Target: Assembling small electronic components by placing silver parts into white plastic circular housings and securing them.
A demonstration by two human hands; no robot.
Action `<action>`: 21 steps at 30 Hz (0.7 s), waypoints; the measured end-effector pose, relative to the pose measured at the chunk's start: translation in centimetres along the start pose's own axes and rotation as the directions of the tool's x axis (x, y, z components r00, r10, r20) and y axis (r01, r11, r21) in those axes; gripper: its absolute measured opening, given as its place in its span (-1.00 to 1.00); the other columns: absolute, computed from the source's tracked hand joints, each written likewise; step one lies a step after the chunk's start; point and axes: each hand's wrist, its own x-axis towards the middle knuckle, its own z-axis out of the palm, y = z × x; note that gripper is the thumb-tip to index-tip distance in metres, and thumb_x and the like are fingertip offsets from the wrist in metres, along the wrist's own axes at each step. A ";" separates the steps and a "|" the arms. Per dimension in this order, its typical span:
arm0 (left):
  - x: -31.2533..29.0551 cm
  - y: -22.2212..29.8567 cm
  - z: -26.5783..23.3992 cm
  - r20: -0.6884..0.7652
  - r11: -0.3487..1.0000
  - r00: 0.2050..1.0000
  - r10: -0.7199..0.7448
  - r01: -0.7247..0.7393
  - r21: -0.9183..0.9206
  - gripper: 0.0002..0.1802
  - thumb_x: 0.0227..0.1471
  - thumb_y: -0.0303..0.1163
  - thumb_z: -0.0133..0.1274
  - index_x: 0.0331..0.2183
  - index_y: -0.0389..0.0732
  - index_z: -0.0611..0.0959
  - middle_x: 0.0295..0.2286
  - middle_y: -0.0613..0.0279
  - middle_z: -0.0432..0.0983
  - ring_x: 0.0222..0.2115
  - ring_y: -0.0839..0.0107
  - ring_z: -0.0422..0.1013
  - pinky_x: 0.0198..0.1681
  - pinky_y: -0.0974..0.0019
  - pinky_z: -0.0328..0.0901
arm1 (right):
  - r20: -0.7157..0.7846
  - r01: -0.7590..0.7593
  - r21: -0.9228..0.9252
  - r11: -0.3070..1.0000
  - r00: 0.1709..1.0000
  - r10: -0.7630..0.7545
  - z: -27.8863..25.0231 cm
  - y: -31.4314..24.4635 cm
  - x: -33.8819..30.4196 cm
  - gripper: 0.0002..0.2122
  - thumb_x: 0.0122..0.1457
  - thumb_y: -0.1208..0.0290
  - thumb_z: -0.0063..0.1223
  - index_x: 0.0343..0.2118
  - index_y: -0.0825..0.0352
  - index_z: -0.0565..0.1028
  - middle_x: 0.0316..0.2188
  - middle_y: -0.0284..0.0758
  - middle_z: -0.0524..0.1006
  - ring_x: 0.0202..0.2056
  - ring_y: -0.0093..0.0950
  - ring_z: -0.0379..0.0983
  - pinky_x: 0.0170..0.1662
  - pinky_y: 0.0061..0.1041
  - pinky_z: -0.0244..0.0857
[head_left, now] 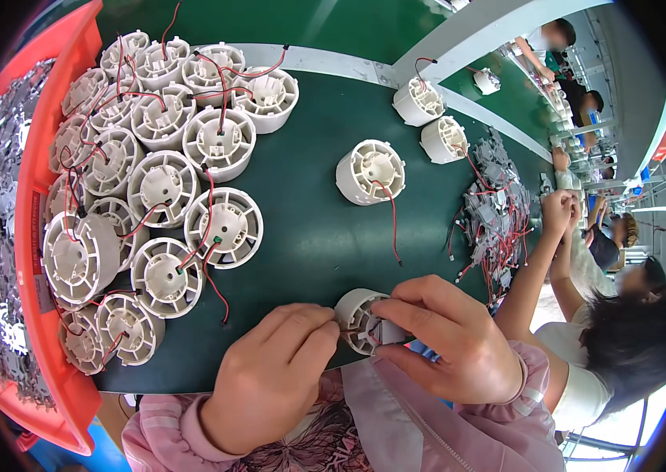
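Observation:
At the near table edge, a round white plastic housing (pixel 355 302) lies tilted between my hands, its ribbed inside partly showing. My left hand (pixel 274 377) is closed, fingertips pressed together against the housing's left rim; what lies under them is partly hidden. On the other side, my right hand (pixel 459 342) pinches a small grey part (pixel 387 332) at the housing's opening between thumb and fingers. A dark wire shows beside that part. Another white housing (pixel 371 173), with a red-black wire trailing from it, stands upright beyond my hands.
Many wired white housings (pixel 220 145) crowd the left side, beside a red bin (pixel 38 204) of shiny metal pieces. At right lies a heap of grey wired parts (pixel 498 204), near two more housings (pixel 445 140). A co-worker (pixel 585 338) sits close on the right; a metal frame (pixel 325 64) borders the table.

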 end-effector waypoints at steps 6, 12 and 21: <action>1.2 1.6 0.8 -0.081 0.987 0.984 -0.157 0.159 0.027 -0.34 -0.43 -0.52 0.29 -0.13 -0.33 0.51 -0.23 0.05 0.51 -0.21 0.07 0.41 -0.14 0.13 0.32 | -0.016 0.005 -0.010 1.000 1.000 -0.005 0.1 0.0 -0.1 -0.57 -0.26 0.64 0.34 -0.20 0.47 0.52 -0.31 -0.19 0.44 -0.39 -0.38 0.44 -0.38 -0.52 0.36; 1.4 0.6 2.0 -0.065 0.994 0.997 -0.030 0.037 0.107 -0.27 -0.43 -0.38 0.31 -0.09 -0.36 0.49 -0.20 0.03 0.48 -0.20 0.14 0.38 -0.15 0.12 0.26 | -0.016 -0.034 -0.016 0.999 0.999 0.034 0.0 -0.2 0.0 -0.57 -0.26 0.62 0.34 -0.21 0.48 0.51 -0.31 -0.18 0.44 -0.40 -0.37 0.44 -0.38 -0.51 0.36; 0.8 0.2 2.8 -0.106 0.982 0.994 0.037 -0.017 0.186 -0.27 -0.38 -0.27 0.32 -0.10 -0.38 0.49 -0.23 0.04 0.50 -0.36 0.16 0.39 -0.26 0.15 0.24 | 0.060 0.103 -0.084 0.991 0.993 -0.098 -0.2 0.1 0.2 -0.58 -0.24 0.61 0.32 -0.22 0.48 0.49 -0.29 -0.15 0.43 -0.38 -0.32 0.43 -0.37 -0.46 0.36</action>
